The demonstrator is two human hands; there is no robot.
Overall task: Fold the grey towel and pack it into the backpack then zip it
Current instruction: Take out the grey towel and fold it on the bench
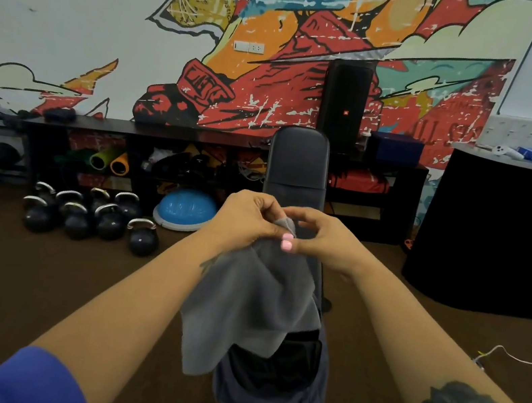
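Note:
The grey towel (249, 305) hangs in the air in front of me, held by its top edge. My left hand (247, 217) and my right hand (322, 234) are close together and both pinch that top edge with fingers and thumbs. The towel drapes down over the dark backpack (271, 387), which lies on a black weight bench (299, 168) with a mesh pocket facing up. The towel hides the backpack's upper part.
Several kettlebells (90, 220) and a blue balance dome (186, 210) sit on the brown floor at left. A low black shelf (162, 133) with a tall speaker (345, 105) lines the mural wall. A black round counter (503, 236) stands at right, with a white cord (514, 355) on the floor.

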